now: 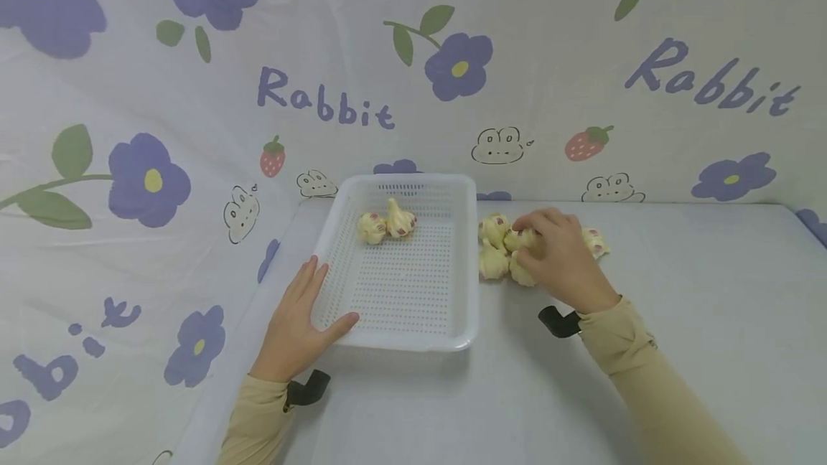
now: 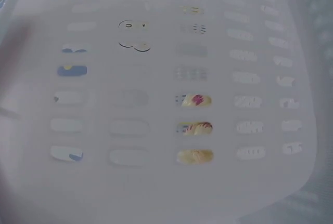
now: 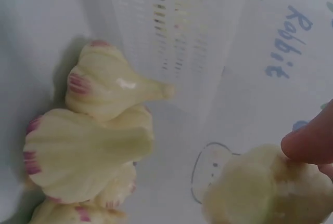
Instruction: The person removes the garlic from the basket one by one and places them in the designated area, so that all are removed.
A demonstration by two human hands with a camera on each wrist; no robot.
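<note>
A white perforated plastic basket (image 1: 461,339) stands on the table with two garlic bulbs (image 1: 401,221) inside, near its far left corner. My left hand (image 1: 297,329) rests against the basket's near left corner, fingers extended along the side and thumb over the front rim. To the right of the basket, my right hand (image 1: 565,260) pinches a garlic bulb (image 3: 265,187) between thumb and fingers. Several more garlic bulbs (image 1: 494,262) lie clustered between the basket and this hand, and one bulb (image 1: 595,242) shows behind it, partly hidden. In the left wrist view, the slotted basket wall (image 2: 130,182) fills the picture.
Behind the table hangs a cloth (image 1: 543,92) printed with flowers, rabbits and strawberries, which also covers the left side. The pale tabletop (image 1: 711,321) extends to the right and toward the front. Black devices (image 1: 309,387) are strapped at both wrists.
</note>
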